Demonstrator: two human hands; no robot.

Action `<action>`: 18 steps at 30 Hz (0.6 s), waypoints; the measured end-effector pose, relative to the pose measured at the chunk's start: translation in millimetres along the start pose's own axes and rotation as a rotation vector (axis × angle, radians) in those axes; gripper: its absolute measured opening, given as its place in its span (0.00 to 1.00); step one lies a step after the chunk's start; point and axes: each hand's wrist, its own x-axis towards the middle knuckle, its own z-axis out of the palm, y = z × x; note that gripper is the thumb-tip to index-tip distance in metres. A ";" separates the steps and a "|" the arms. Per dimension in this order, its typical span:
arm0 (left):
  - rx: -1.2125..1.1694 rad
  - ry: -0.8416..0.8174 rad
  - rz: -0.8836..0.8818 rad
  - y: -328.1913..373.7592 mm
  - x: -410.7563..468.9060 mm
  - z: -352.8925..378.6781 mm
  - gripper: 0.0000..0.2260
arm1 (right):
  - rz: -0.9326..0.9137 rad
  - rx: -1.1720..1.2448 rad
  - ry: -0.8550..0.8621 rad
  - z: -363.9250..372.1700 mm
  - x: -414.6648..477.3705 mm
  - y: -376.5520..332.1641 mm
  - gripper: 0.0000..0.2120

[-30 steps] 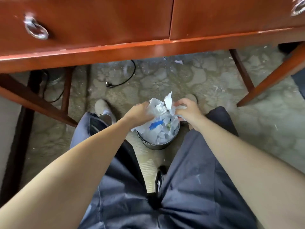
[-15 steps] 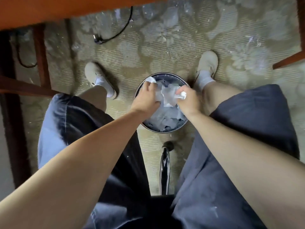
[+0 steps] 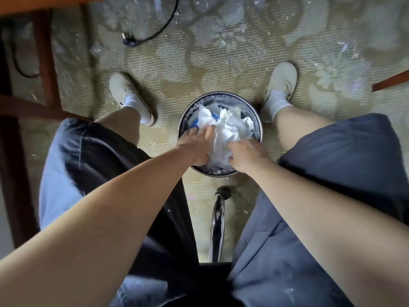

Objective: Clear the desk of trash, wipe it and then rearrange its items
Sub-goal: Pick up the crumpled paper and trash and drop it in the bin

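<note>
Inside bin (image 3: 258, 127), crumpled paper (image 3: 230, 129)

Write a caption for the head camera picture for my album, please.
Left hand and right hand on crumpled paper filling a round bin on the carpet, between two pale shoes.

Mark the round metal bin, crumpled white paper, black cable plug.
round metal bin (image 3: 221, 94): head view, far rim.
crumpled white paper (image 3: 228, 131): head view, middle of wad.
black cable plug (image 3: 129, 41): head view, plug end.

L hand (image 3: 195, 144) flat, splayed, palm down; R hand (image 3: 246, 155) curled, knuckles up.
</note>
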 end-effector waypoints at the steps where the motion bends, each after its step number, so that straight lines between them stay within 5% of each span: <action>1: -0.012 0.007 -0.013 -0.3 -1.6 -2.3 0.42 | 0.015 0.015 0.027 -4.8 -2.1 0.8 0.16; 11: 0.087 0.193 0.006 0.4 -65.6 -51.0 0.39 | 0.064 0.037 0.122 -45.9 -50.2 -12.6 0.22; 18: 0.101 0.465 -0.050 -4.6 -139.1 -86.1 0.32 | 0.038 0.114 0.237 -100.4 -109.1 -42.6 0.14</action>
